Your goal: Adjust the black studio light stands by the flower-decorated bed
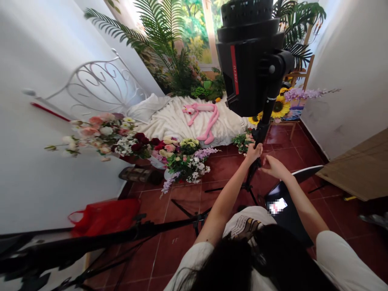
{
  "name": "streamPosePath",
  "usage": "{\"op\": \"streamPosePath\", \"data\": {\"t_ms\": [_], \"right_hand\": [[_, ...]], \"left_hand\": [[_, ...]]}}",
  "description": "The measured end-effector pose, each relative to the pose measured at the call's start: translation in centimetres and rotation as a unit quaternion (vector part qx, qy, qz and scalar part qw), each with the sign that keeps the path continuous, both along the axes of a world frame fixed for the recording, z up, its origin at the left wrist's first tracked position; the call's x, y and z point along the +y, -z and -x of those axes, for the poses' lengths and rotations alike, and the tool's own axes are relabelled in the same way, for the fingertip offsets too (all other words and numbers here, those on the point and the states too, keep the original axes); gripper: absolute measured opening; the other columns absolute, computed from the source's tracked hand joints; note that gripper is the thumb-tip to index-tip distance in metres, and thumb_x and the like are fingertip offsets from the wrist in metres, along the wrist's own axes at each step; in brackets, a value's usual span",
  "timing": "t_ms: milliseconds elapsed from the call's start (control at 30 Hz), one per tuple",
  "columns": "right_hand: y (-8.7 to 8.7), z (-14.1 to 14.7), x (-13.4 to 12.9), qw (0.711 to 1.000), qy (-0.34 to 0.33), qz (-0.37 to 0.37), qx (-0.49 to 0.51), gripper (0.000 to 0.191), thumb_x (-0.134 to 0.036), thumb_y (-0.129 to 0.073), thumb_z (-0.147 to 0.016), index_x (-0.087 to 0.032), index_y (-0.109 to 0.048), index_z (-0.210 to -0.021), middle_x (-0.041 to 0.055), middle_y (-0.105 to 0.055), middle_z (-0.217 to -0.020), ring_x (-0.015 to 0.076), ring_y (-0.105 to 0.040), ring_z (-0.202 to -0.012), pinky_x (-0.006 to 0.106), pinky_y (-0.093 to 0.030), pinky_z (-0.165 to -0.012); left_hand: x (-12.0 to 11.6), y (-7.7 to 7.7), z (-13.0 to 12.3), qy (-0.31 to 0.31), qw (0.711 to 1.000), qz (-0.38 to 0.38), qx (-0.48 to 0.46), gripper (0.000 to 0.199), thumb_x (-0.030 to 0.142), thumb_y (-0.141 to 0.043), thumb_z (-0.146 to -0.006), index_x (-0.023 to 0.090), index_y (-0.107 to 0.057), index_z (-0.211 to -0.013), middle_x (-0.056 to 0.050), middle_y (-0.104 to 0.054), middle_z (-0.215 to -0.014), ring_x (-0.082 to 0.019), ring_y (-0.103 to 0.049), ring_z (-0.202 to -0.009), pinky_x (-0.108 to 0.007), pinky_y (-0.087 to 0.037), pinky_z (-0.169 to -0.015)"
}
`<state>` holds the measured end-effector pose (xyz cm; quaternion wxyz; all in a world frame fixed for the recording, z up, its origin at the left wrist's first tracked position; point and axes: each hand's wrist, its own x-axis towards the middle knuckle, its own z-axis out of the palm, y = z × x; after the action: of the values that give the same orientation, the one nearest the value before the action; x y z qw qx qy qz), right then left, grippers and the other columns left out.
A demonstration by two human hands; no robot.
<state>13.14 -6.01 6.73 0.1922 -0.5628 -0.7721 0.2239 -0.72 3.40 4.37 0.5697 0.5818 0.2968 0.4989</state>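
A tall black light stand rises in front of me, with a large black studio light at its top. My left hand is wrapped round the pole below the light. Just to the right of the pole is my right hand, its fingers apart and slightly curled, holding nothing; its fingertips are near the pole's lower section. The stand's legs spread on the red tiled floor.
A bed with a cream blanket and a pink plush toy lies ahead. Flowers stand before it. A black boom arm crosses the lower left, near a red bag. A dark table is at my right.
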Motion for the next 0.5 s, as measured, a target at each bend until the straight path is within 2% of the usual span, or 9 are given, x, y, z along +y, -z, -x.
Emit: {"op": "streamPosePath", "data": {"t_ms": [100, 233, 300, 367, 500], "right_hand": [[1.9, 1.0, -0.1, 0.996, 0.021, 0.016, -0.083, 0.023, -0.039, -0.068, -0.091, -0.021, -0.055, -0.087, 0.0074, -0.067, -0.09, 0.0221, -0.063, -0.082, 0.03, -0.045, -0.07], [2.8, 2.6, -0.3, 0.994, 0.045, 0.041, -0.093, 0.027, -0.043, -0.048, -0.104, -0.02, -0.061, -0.101, 0.0122, -0.072, -0.105, 0.0237, -0.068, -0.094, 0.028, -0.044, -0.071], [2.9, 2.8, -0.5, 0.994, 0.06, 0.062, -0.068, 0.032, -0.046, -0.044, -0.105, -0.02, -0.063, -0.102, 0.0121, -0.074, -0.106, 0.0246, -0.07, -0.096, 0.028, -0.043, -0.071], [3.1, 2.7, -0.7, 0.993, 0.082, 0.082, -0.029, 0.039, -0.052, -0.041, -0.105, -0.022, -0.064, -0.098, 0.011, -0.074, -0.099, 0.0255, -0.07, -0.092, 0.029, -0.041, -0.07], [3.9, 2.9, -0.9, 0.977, 0.125, 0.122, 0.126, 0.062, -0.068, -0.031, -0.1, -0.023, -0.06, -0.07, 0.0082, -0.068, -0.071, 0.0238, -0.066, -0.075, 0.031, -0.042, -0.07]], "left_hand": [[0.0, 0.0, -0.1, -0.002, 1.0, -0.004, 0.0, 0.083, 0.098, -0.042, -0.066, 0.019, -0.045, -0.041, 0.003, -0.037, -0.034, -0.005, -0.036, -0.033, -0.025, -0.026, -0.04], [0.0, 0.0, -0.2, 0.003, 1.0, 0.007, -0.002, 0.083, 0.099, -0.042, -0.065, 0.019, -0.044, -0.041, 0.004, -0.035, -0.033, -0.005, -0.034, -0.032, -0.025, -0.027, -0.04], [0.0, 0.0, -0.2, 0.007, 1.0, 0.009, 0.001, 0.083, 0.099, -0.042, -0.065, 0.019, -0.044, -0.042, 0.004, -0.035, -0.033, -0.005, -0.034, -0.032, -0.024, -0.027, -0.04], [0.0, 0.0, -0.1, 0.008, 1.0, 0.009, 0.002, 0.084, 0.099, -0.042, -0.065, 0.019, -0.045, -0.042, 0.004, -0.036, -0.033, -0.005, -0.034, -0.032, -0.024, -0.027, -0.04], [0.0, 0.1, -0.1, 0.007, 1.0, 0.002, 0.002, 0.083, 0.099, -0.042, -0.066, 0.019, -0.044, -0.041, 0.003, -0.036, -0.033, -0.005, -0.035, -0.032, -0.025, -0.027, -0.04]]}}
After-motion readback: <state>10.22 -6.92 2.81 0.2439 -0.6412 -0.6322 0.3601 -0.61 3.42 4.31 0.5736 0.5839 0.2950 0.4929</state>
